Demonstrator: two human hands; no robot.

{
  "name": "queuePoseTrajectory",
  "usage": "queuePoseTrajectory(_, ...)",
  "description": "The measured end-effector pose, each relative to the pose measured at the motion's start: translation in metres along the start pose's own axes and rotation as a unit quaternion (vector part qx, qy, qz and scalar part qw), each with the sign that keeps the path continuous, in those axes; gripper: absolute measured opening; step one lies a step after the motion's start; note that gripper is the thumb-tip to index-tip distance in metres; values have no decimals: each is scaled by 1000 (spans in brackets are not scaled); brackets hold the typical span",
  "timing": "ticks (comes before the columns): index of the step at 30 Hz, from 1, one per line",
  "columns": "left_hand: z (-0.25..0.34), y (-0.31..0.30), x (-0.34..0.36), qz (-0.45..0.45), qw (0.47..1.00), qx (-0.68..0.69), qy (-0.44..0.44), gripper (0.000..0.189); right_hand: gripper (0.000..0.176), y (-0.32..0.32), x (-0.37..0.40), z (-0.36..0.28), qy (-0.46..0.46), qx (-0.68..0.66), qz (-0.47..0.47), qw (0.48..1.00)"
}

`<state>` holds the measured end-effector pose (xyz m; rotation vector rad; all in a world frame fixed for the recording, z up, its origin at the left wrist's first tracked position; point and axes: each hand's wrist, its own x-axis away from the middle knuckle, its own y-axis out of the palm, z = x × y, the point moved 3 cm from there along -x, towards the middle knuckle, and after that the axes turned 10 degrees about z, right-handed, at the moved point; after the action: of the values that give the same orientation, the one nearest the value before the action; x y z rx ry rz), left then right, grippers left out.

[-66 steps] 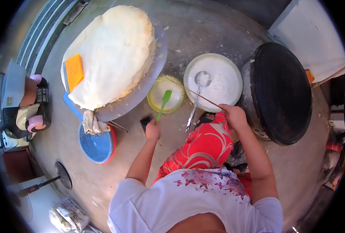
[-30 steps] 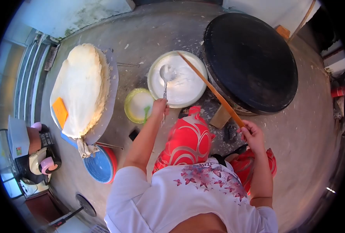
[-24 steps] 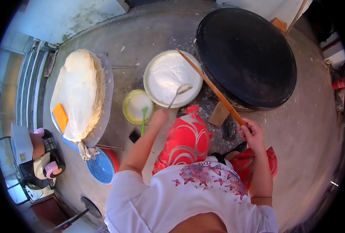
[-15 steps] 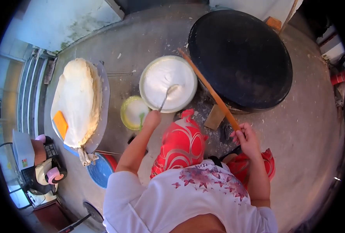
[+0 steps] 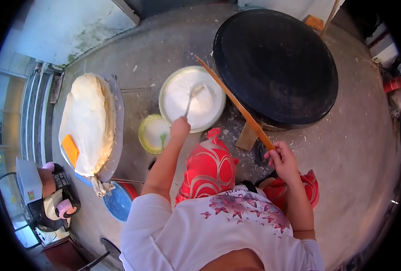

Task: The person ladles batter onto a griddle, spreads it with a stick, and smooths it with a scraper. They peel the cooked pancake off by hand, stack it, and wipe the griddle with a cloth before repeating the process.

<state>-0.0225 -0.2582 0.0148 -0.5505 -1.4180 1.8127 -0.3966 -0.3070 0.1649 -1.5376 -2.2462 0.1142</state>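
My left hand point(image 5: 180, 128) is closed around the handle of a ladle point(image 5: 188, 107). The ladle's head lies in white batter point(image 5: 177, 92), which fills a pale round basin point(image 5: 161, 108). In my right hand point(image 5: 283, 161) is the lower end of a long, flat wooden spatula point(image 5: 237, 105), pinched between thumb and fingers. It slants up and left, its far tip between the basin and a large round black griddle point(image 5: 277, 67), overlapping the griddle's near edge in this view. Beside the basin sits a small yellow-green bowl point(image 5: 142, 134) with white contents and a green-handled utensil point(image 5: 163, 141).
To the left, a tall stack of thin pale flatbreads point(image 5: 85, 117) rests on a grey board point(image 5: 114, 156), an orange scraper point(image 5: 70, 150) on top. A blue bucket point(image 5: 115, 203) stands below it. A block point(image 5: 247, 137) lies by the griddle's base. A scooter point(image 5: 56, 203) is at lower left.
The ladle's head has shifted up and slightly left through the batter with my left hand. The wooden spatula's tip has moved left, and its blade looks turned.
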Motion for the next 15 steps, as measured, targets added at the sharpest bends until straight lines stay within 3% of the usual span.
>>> queuePoseTrajectory(3,-15,-26,25,-51,996,62,-29,22,11,-3,-3,4,10,4,8,1000)
queuePoseTrajectory(6,-37,-65,37,-18,994,60,-85,21,10,-3,5,10,17,-11,-4,1000)
queuePoseTrajectory(9,-44,-31,44,-41,998,-34,-45,23,9,-4,4,16,25,-34,-5,999)
queuePoseTrajectory(10,-85,38,36,-44,998,-52,2,23,9,-4,4,16,28,-25,-2,999)
queuePoseTrajectory(11,-76,34,34,-42,998,-51,3,23,9,-5,4,17,31,-16,3,999)
queuePoseTrajectory(12,-59,31,39,-154,939,222,-214,20,9,-4,3,13,31,-15,5,999)
queuePoseTrajectory(13,-38,24,48,-247,750,463,-402,20,9,-3,2,8,23,-28,7,999)
queuePoseTrajectory(14,-29,5,47,-248,749,464,-403,20,9,-2,2,5,16,-41,8,999)
queuePoseTrajectory(15,-21,-17,48,-296,661,544,-423,21,9,-4,2,6,16,-39,7,999)
